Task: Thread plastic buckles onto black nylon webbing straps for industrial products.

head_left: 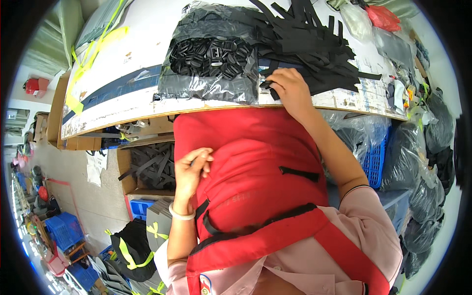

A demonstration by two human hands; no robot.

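My right hand (pixel 291 91) is at the table's near edge with its fingers closed on the end of a black webbing strap (pixel 268 84). Just beyond it, a loose heap of cut black straps (pixel 314 49) spreads across the table. To the left of that hand lies an opened clear plastic bag (pixel 209 89), and a pile of black plastic buckles (pixel 211 59) sits on it. Held low over the red apron (pixel 255 147), my left hand (pixel 193 169) has its fingers curled in, and nothing shows in them.
The white table (pixel 120 110) has a worn front edge. Below on the left stands a cardboard box of dark straps (pixel 152 167). A blue crate (pixel 375 162) and dark plastic bags (pixel 405 157) crowd the right side. Neon-yellow strips (pixel 93 54) lie at the table's left.
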